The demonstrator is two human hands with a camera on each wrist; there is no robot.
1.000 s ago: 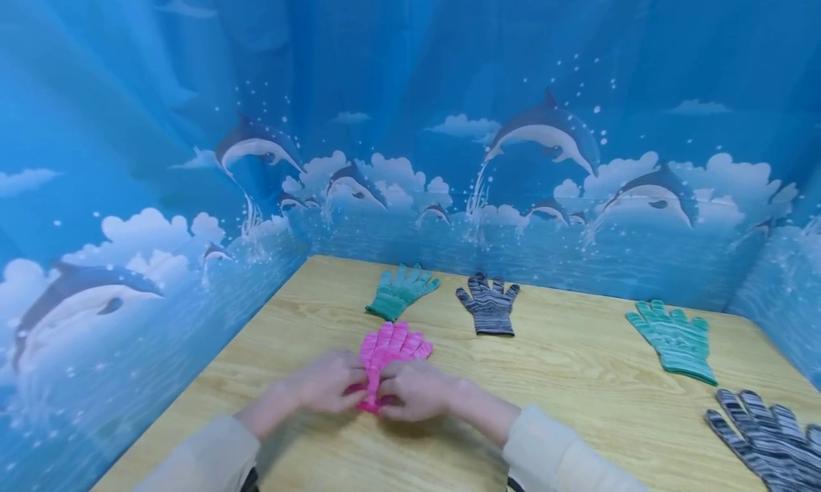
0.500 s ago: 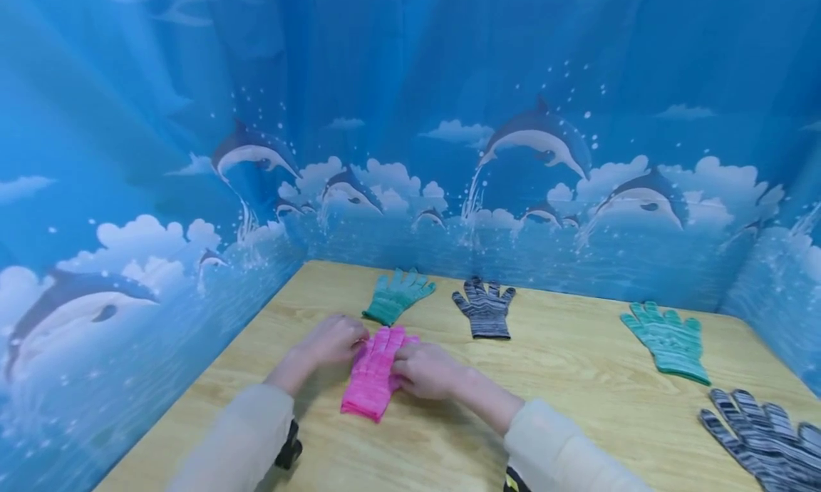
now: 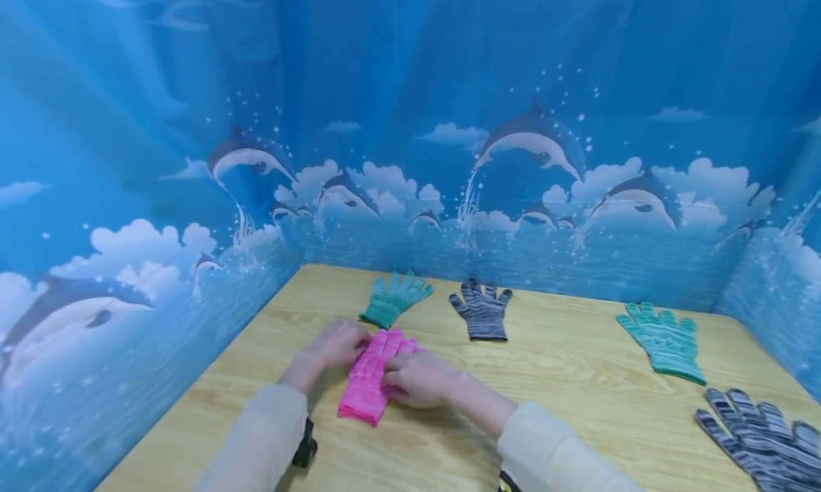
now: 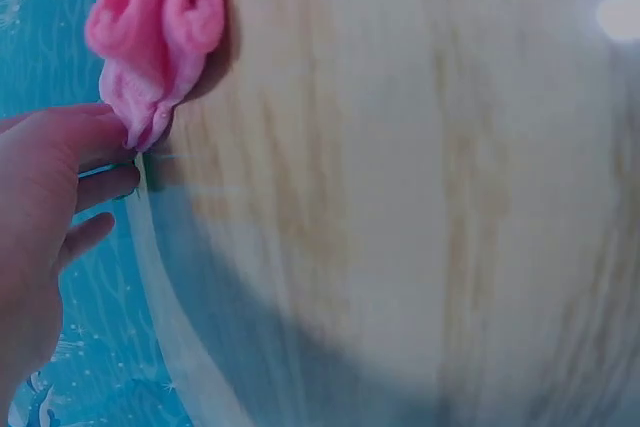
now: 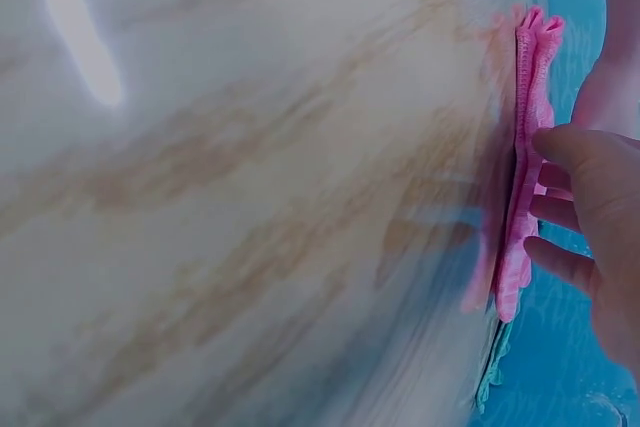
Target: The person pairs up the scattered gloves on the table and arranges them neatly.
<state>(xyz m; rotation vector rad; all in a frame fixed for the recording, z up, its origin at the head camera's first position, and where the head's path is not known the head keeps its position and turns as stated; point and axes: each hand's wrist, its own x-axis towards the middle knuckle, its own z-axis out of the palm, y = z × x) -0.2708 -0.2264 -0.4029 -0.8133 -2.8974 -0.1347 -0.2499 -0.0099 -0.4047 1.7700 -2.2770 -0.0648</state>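
A pink knitted glove (image 3: 368, 385) lies on the wooden table between both hands, cuff toward the person and fingers pointing away. My left hand (image 3: 340, 342) is at the glove's upper left; in the left wrist view its fingertips pinch a tip of the pink fabric (image 4: 155, 97). On the opposite side, my right hand (image 3: 420, 379) holds the glove's right edge with bent fingers. The right wrist view shows the pink glove (image 5: 525, 167) from the side, thumb and fingers of the right hand (image 5: 600, 207) against its edge.
Behind the pink glove lies a green glove (image 3: 394, 299), with a dark grey striped glove (image 3: 482, 312) beside it. Farther right are another green glove (image 3: 667, 341) and a second grey striped glove (image 3: 763, 438). A blue dolphin-print curtain (image 3: 410, 121) borders the table (image 3: 577, 421).
The pink glove was gathered between both hands and now lies flatter and lengthened. My left hand moved up to its finger end; the right hand slid slightly down its right edge.
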